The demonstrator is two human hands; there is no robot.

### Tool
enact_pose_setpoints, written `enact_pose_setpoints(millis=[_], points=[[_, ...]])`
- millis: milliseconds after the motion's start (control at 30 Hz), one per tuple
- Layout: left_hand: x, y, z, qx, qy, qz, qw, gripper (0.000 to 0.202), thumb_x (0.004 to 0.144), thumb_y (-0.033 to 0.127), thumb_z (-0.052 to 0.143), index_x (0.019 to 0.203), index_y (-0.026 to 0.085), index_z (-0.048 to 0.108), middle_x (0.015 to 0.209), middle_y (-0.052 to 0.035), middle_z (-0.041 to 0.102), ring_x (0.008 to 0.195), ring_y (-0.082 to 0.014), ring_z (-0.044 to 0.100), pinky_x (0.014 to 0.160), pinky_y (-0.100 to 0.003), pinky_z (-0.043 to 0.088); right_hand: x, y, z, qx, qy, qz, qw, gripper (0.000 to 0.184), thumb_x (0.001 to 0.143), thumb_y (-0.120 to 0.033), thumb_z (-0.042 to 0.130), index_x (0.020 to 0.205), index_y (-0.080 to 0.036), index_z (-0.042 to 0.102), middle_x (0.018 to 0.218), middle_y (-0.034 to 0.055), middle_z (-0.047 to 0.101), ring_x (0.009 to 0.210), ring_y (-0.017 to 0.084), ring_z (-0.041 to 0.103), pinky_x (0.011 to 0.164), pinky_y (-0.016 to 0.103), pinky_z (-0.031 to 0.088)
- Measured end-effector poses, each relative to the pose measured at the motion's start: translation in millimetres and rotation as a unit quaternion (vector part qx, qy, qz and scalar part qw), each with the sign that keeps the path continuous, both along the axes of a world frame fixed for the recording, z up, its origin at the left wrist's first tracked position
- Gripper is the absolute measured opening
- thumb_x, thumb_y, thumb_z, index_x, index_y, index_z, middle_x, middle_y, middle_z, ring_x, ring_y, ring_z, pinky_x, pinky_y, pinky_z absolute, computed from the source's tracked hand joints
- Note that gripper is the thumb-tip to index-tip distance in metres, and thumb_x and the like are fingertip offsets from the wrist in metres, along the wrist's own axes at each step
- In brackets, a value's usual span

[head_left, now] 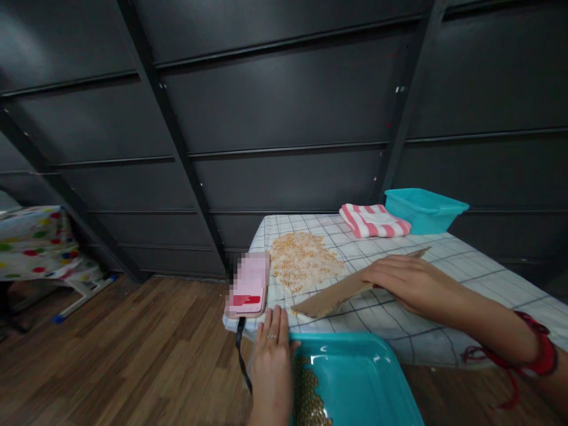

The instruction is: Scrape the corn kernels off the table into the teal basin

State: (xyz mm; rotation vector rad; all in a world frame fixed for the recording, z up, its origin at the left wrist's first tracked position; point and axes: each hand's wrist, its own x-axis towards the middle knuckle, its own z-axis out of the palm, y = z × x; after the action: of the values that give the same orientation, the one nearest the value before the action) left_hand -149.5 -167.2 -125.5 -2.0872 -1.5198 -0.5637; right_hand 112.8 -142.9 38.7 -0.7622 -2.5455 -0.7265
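My right hand (406, 281) is closed on the upper edge of a strip of brown cardboard (331, 296), which stands tilted on the checked cloth. Left of the cardboard's far side lies a spread pile of yellow corn kernels mixed with white grains (304, 257). My left hand (273, 352) is at the near left corner of a teal tray (350, 338), its thumb over the rim and its fingers stretched along the outside. Small greenish-brown beans (307, 390) lie along the tray's left side. The tray sits just below the table's front edge.
A phone in a pink case (248, 284) lies at the table's left edge, a black strap (240, 349) hanging from it. Behind are a folded red-and-white striped towel (375, 220) and a teal basin (426, 210). A dark panelled wall (284, 106) stands behind the table.
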Motion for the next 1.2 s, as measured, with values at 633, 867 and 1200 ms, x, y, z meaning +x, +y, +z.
enact_pose_setpoints(millis=[633, 867, 1200], points=[[1, -2, 2.0, -0.02, -0.02, -0.004, 1.0, 0.042, 0.081, 0.012, 0.048, 0.123, 0.011, 0.052, 0.123, -0.0143, 0.062, 0.114, -0.0243, 0.056, 0.09, -0.041, 0.05, -3, -18, 4.0, 0.009, 0.002, -0.01, 1.0, 0.034, 0.078, 0.002, 0.031, 0.082, -0.017, 0.059, 0.077, 0.0058, 0.069, 0.065, 0.014, 0.063, 0.059, 0.025, 0.05], [1, -2, 3.2, -0.011, -0.012, -0.001, 1.0, 0.04, 0.081, 0.011, 0.047, 0.121, 0.011, 0.054, 0.121, -0.014, 0.063, 0.112, -0.0238, 0.058, 0.089, -0.039, 0.051, -3, -19, 7.1, 0.042, 0.009, -0.011, 0.999, 0.035, 0.079, 0.002, 0.03, 0.082, -0.016, 0.059, 0.074, 0.0059, 0.07, 0.064, 0.014, 0.064, 0.059, 0.025, 0.051], [-1, -2, -2.1, -0.022, -0.007, 0.0, 1.0, 0.043, 0.084, 0.016, 0.048, 0.127, 0.013, 0.049, 0.129, -0.0131, 0.057, 0.119, -0.0226, 0.052, 0.094, -0.037, 0.049, 1, -22, 5.4, 0.001, 0.032, -0.007, 0.999, 0.037, 0.078, 0.002, 0.03, 0.08, -0.019, 0.059, 0.074, 0.0036, 0.069, 0.064, 0.013, 0.064, 0.058, 0.023, 0.052]])
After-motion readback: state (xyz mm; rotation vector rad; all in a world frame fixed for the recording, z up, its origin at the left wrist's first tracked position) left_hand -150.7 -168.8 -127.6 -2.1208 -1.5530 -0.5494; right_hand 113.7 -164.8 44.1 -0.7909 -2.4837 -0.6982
